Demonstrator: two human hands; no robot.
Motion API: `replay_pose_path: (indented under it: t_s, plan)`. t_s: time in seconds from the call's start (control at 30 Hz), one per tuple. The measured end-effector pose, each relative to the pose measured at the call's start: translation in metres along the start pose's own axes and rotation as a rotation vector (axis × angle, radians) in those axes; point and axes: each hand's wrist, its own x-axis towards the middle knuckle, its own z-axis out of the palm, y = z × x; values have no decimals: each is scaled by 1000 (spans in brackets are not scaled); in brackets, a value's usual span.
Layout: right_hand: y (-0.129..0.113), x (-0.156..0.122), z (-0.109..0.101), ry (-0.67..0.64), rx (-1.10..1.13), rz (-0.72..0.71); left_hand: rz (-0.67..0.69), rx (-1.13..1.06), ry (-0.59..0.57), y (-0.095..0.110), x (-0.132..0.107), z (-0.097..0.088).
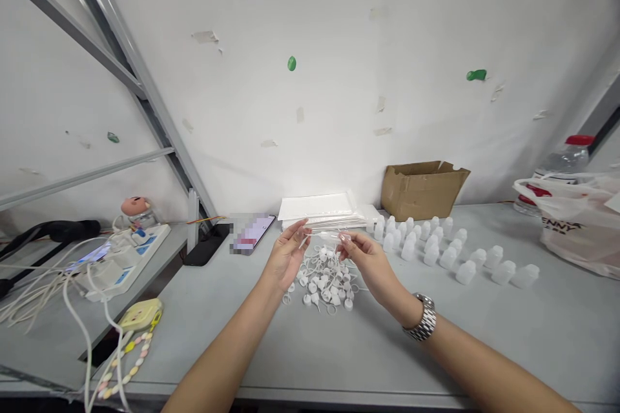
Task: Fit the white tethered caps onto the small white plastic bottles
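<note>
Above a pile of small white caps with looped straps (327,277), my two hands are raised close together. My left hand (287,255) pinches a thin white piece, like one of the strapped caps, between thumb and fingers. A small translucent plastic bottle (329,237) lies sideways between the hands, with the fingers of my right hand (361,258) closed on its right end. Whether the cap piece and the bottle touch is too small to tell. To the right stand several matching small white bottles (431,251) in loose rows.
Behind the hands lies a stack of white sheets or packs (317,206), beside an open cardboard box (421,190). A phone (252,234) rests at left, near a power strip (130,264) with cables. A plastic bag (576,219) stands at far right.
</note>
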Motion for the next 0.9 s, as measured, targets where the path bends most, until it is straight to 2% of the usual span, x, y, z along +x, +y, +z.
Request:
replay_pose_path:
  t_s: [0.23,0.47,0.73,0.9]
  plan:
    - [-2,-1,0,48,-36,-25,-58,-44,85,-1,1,0]
    - [-6,-4,3,-149,-166,21,15,-49,154,6,4,-3]
    - [-2,-4,2,-250,-231,-19,33,25,193,6,2,0]
    - [4,-6,1,-257,-269,-86,50,111,180,6,-1,4]
